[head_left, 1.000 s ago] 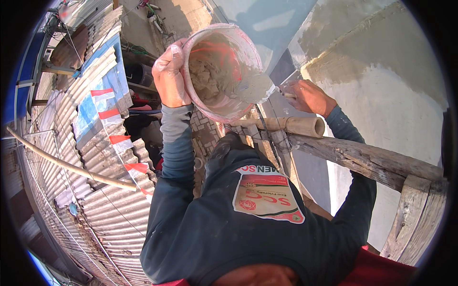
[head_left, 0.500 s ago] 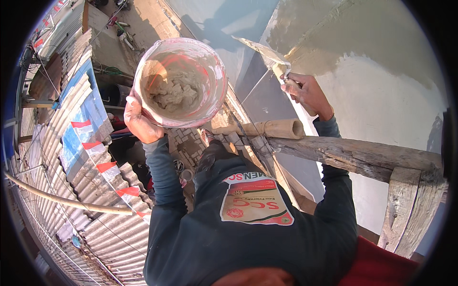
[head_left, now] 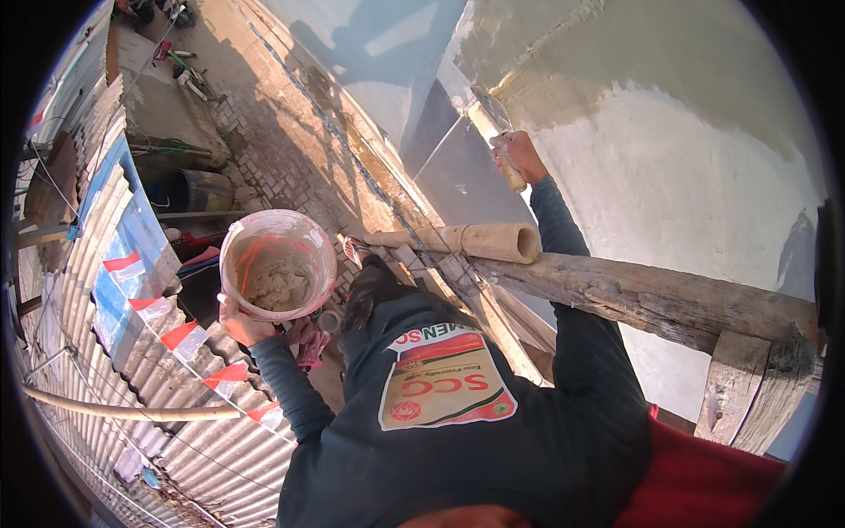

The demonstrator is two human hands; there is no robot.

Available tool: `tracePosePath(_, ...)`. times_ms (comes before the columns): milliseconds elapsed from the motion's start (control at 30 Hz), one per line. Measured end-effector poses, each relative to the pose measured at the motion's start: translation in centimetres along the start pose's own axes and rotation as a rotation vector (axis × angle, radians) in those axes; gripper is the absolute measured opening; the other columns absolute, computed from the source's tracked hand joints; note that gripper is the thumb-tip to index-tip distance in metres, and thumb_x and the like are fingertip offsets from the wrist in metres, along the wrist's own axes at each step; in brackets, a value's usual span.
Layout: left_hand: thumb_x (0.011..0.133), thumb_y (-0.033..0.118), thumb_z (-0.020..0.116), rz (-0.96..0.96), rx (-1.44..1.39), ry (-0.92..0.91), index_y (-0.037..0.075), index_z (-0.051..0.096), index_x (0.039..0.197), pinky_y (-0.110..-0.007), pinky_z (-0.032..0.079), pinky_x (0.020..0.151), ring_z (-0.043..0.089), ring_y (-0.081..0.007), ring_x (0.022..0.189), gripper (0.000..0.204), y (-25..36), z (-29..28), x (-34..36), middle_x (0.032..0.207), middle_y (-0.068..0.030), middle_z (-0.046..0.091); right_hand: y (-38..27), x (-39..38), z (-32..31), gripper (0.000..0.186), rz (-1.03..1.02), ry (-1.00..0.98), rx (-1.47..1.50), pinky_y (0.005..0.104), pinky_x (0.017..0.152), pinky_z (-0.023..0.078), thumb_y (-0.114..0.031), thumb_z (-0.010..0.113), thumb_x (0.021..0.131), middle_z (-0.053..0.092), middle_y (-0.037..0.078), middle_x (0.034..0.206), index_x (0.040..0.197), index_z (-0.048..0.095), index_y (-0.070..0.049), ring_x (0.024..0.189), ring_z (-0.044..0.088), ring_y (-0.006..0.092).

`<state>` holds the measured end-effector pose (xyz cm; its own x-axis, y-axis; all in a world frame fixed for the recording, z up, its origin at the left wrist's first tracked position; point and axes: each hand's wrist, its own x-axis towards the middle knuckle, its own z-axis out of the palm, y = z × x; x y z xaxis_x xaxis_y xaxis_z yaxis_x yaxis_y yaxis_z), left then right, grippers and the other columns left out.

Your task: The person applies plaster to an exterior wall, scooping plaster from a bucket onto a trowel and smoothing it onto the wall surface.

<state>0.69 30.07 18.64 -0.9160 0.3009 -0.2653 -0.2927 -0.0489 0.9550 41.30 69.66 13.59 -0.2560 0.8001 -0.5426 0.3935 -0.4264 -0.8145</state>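
My left hand grips a pale bucket by its left side, holding it out over the ground far below. Wet grey mortar lies in the bucket, and more is smeared around its inner wall. At the upper right, my right hand is closed around the handle of a plastering trowel. The trowel's mortar-coated blade is up against the wall, by the corner where darker wet plaster meets paler plaster. Part of the blade's edge is hard to make out.
A weathered timber beam and a bamboo pole cross between me and the wall. Corrugated roofing with a string of red-and-white flags lies at left. A paved alley runs far below, with a dark barrel beside it.
The bucket has dropped lower and nearer my body, towards the left. My right hand has reached farther out, bringing the trowel from in front of the wall onto the corner.
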Motion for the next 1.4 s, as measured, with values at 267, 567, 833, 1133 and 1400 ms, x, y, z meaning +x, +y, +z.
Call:
tracePosePath(267, 0.093, 0.014, 0.043, -0.102, 0.004, 0.284, -0.008, 0.055, 0.119, -0.04, 0.044, 0.097, 0.057, -0.0263, 0.109, 0.036, 0.6, -3.8, -1.2, 0.119, -0.0174, 0.059, -2.3, -2.0, 0.8, 0.02, -0.107, 0.121, 0.013, 0.0277, 0.042, 0.044, -0.015, 0.06, 0.087, 0.057, 0.007, 0.07, 0.084, 0.059, 0.005, 0.05, 0.053, 0.0119)
tracePosePath(567, 0.093, 0.018, 0.047, -0.101, 0.006, 0.237, -0.007, 0.058, 0.117, -0.038, 0.044, 0.095, 0.058, -0.0242, 0.106, 0.036, -0.5, -4.4, -1.3, 0.117, -0.0144, 0.059, 2.2, 2.2, 0.5, 0.022, -0.003, 0.113, -0.044, 0.0273, 0.039, 0.043, -0.02, 0.06, 0.089, 0.056, 0.005, 0.07, 0.08, 0.058, 0.0, 0.049, 0.053, 0.0112)
tracePosePath(833, 0.093, 0.016, 0.044, -0.121, 0.027, 0.314, -0.006, 0.057, 0.118, -0.039, 0.043, 0.097, 0.057, -0.0251, 0.109, 0.036, -1.6, -6.0, -1.9, 0.118, -0.0148, 0.06, -0.4, -1.0, 1.4, 0.023, -0.121, 0.074, 0.049, 0.0278, 0.042, 0.045, -0.021, 0.062, 0.086, 0.057, 0.005, 0.069, 0.079, 0.058, 0.0, 0.049, 0.054, 0.0119)
tracePosePath(1133, 0.093, 0.014, 0.044, -0.16, -0.062, 0.286, -0.008, 0.055, 0.121, -0.039, 0.041, 0.1, 0.055, -0.026, 0.113, 0.037, -2.3, -5.1, -1.4, 0.122, -0.0158, 0.058, 5.3, 5.1, 1.3, 0.016, 0.064, 0.041, 0.175, 0.0286, 0.04, 0.045, -0.016, 0.063, 0.085, 0.056, 0.005, 0.068, 0.083, 0.059, -0.001, 0.048, 0.053, 0.013)
tracePosePath(1400, 0.096, 0.016, 0.042, -0.164, -0.065, 0.32, -0.008, 0.054, 0.121, -0.039, 0.039, 0.102, 0.053, -0.0265, 0.116, 0.037, -3.1, -6.4, -1.5, 0.125, -0.0167, 0.056, 1.1, 1.1, 2.4, 0.023, -0.134, 0.172, 0.059, 0.0296, 0.041, 0.044, -0.019, 0.061, 0.089, 0.056, 0.006, 0.066, 0.077, 0.057, 0.0, 0.046, 0.052, 0.0121)
